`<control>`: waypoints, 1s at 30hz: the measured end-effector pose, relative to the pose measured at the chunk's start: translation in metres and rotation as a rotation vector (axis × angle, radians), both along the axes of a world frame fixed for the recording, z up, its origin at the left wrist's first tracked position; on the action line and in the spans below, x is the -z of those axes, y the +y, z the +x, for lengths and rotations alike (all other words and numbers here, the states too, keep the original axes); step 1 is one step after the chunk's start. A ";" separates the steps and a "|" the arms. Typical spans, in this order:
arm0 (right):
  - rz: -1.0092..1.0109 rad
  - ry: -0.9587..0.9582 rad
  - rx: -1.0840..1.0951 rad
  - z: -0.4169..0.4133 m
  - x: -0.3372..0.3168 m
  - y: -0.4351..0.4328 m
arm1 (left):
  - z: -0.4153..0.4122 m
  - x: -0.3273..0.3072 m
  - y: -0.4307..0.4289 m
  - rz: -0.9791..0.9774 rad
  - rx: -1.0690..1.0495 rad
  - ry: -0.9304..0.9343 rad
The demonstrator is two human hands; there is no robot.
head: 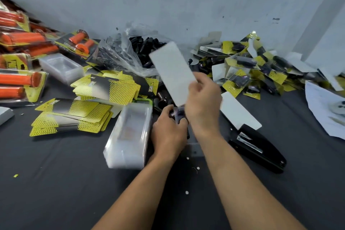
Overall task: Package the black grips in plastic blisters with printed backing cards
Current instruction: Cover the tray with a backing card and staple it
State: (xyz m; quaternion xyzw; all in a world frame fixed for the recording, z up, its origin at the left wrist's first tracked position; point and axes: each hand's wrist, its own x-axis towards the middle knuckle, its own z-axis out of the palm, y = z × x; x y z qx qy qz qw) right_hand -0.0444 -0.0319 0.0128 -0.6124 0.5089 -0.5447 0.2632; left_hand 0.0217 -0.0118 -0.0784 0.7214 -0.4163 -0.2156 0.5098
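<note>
Backing card [171,73] in pinch of right hand [203,106], black grip [178,114] in clasp of left hand [168,134].

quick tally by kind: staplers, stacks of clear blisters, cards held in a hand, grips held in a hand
stapler: 1
stacks of clear blisters: 2
backing card, white side showing, in the right hand: 1
black grip, blurred, in the left hand: 1
total: 5
</note>
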 end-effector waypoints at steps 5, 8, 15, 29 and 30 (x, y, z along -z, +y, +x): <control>0.397 -0.449 0.066 -0.085 0.041 0.063 | -0.001 0.002 -0.004 -0.033 -0.010 0.124; 0.524 -0.584 0.029 -0.106 0.062 0.089 | 0.000 -0.001 0.001 -0.028 0.013 0.108; 0.497 -0.442 -0.115 -0.131 0.053 0.092 | 0.004 0.002 0.009 -0.033 0.082 0.154; 0.096 0.824 -0.274 -0.160 -0.086 0.035 | 0.006 0.006 0.010 -0.104 0.145 0.145; 0.109 0.943 -0.331 -0.152 -0.090 0.033 | 0.006 0.007 0.010 -0.100 0.133 0.124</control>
